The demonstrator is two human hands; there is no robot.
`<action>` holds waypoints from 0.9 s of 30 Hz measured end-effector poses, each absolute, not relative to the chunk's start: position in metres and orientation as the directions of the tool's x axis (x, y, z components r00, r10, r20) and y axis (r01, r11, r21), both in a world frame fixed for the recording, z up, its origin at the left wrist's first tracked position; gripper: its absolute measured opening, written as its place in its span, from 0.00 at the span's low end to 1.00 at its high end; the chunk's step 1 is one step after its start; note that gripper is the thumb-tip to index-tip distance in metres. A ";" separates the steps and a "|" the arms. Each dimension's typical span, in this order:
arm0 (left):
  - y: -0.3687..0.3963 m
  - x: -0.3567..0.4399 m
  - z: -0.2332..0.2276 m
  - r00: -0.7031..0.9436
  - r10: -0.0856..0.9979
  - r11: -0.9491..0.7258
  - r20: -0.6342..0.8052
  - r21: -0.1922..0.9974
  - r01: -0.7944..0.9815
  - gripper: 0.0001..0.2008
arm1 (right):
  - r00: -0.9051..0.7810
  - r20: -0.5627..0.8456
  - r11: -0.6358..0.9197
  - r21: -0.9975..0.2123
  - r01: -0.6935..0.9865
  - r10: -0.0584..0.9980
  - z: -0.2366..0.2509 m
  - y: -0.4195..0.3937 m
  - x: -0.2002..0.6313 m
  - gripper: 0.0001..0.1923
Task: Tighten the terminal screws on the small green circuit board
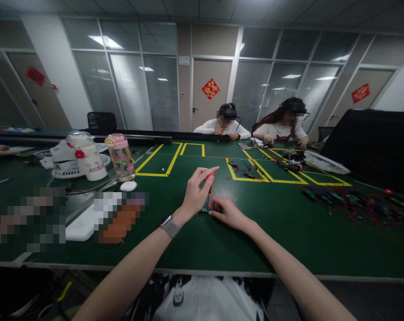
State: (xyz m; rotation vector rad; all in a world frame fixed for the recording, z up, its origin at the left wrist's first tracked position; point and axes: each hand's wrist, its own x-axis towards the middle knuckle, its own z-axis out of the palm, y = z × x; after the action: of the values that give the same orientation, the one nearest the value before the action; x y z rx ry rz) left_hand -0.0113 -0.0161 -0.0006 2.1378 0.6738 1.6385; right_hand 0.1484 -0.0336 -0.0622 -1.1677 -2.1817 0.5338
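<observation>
Pinching a small orange-handled tool (211, 182), possibly a screwdriver, the left hand (195, 194) has its grip closed on it, tip down over a small green part (207, 210) on the green surface (289, 232). The right hand (226, 212) rests just beside that part, fingertips pressed on it. Far right lies a heap of wires (352, 203); left stand a pink-lidded bottle (121, 157) and a white bottle (88, 156).

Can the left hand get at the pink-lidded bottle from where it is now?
Probably yes. The left hand is pinching a small orange tool over the green table, and only bare table lies between it and the pink-lidded bottle. It would have to free its fingers first.
</observation>
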 end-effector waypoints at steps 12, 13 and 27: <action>-0.014 -0.011 -0.002 0.169 0.589 -0.806 0.790 0.560 0.191 0.14 | -0.444 0.311 0.536 -0.598 0.596 0.840 -0.062 -0.033 0.149 0.05; -0.014 -0.011 -0.002 0.189 0.589 -0.808 0.786 0.564 0.173 0.15 | -0.444 0.310 0.535 -0.599 0.596 0.841 -0.062 -0.033 0.149 0.04; -0.015 -0.010 -0.001 0.177 0.606 -0.794 0.775 0.580 0.181 0.13 | -0.437 0.316 0.535 -0.584 0.610 0.842 -0.061 -0.035 0.148 0.06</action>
State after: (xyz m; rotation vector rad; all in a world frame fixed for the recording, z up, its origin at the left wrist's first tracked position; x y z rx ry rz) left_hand -0.0105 -0.0150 -0.0011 2.1040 0.7460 1.6500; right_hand 0.1484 -0.0348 -0.0612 -1.1707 -2.1927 0.5217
